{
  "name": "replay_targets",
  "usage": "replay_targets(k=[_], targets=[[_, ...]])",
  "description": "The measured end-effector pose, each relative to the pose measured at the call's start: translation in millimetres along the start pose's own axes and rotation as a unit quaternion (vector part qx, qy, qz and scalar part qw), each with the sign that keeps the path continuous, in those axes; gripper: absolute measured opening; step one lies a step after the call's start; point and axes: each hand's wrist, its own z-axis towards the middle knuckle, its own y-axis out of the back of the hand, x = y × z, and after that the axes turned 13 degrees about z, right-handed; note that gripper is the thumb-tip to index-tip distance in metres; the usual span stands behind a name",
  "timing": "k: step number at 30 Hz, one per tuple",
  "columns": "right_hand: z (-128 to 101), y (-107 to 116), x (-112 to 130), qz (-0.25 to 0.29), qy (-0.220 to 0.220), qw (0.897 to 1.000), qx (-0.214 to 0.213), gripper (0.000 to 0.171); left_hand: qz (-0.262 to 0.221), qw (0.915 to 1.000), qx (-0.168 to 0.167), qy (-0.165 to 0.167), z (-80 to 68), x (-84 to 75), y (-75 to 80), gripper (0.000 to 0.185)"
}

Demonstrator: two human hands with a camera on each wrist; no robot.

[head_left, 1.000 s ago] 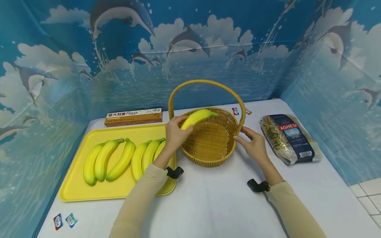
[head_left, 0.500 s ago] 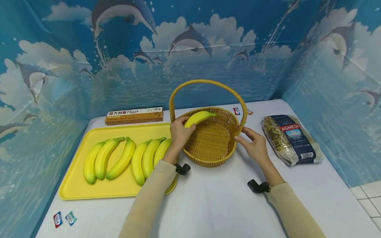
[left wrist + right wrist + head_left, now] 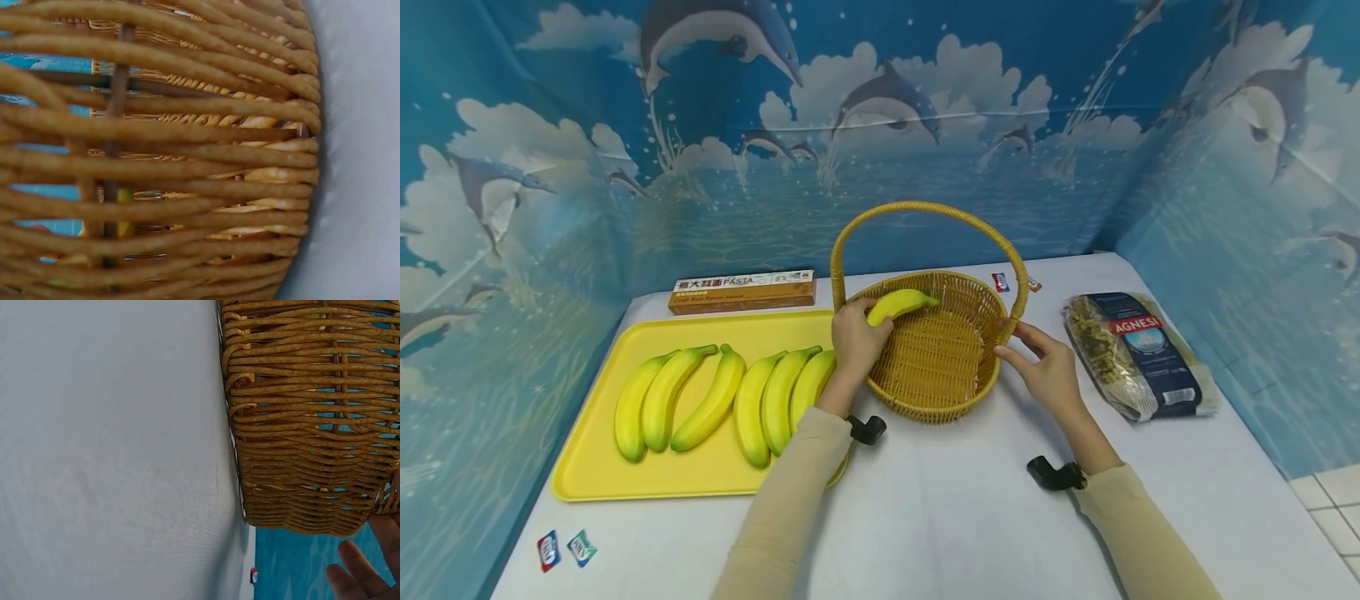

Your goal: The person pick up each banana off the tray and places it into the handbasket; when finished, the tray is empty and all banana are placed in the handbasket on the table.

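A banana (image 3: 901,305) is pinched at its near end by the left grip (image 3: 859,339); its long axis runs up-right from there, tip over the basket (image 3: 936,408). The right grip (image 3: 1047,370), fingers spread, rests against the basket's rim.

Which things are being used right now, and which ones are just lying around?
In use:
left hand holding a yellow banana
round wicker basket
right hand at its rim
yellow tray of bananas

Lying about:
orange pasta box
dark pasta bag
small sweets
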Motion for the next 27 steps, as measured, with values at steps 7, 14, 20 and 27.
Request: replay_targets(k=[7,14,20,27], targets=[[-0.4,0.7,-0.8,-0.006,0.011,1.000,-0.002,0.045,0.025,0.9997,0.004,0.005,-0.3,-1.3,-0.9,0.036],[0.1,0.3,-0.2,-0.001,0.003,1.000,-0.001,0.046,0.041,0.9992,-0.002,0.002,-0.2,-2.0,-1.5,0.035],[-1.0,-0.3,1.5,-0.004,-0.003,1.000,0.001,0.047,0.056,0.9984,-0.006,-0.002,-1.7,-2.6,-1.3,0.036],[-0.1,-0.8,3.8,0.002,0.000,1.000,0.001,0.047,0.024,0.9995,-0.015,-0.013,-2.4,-0.8,0.0,0.039]])
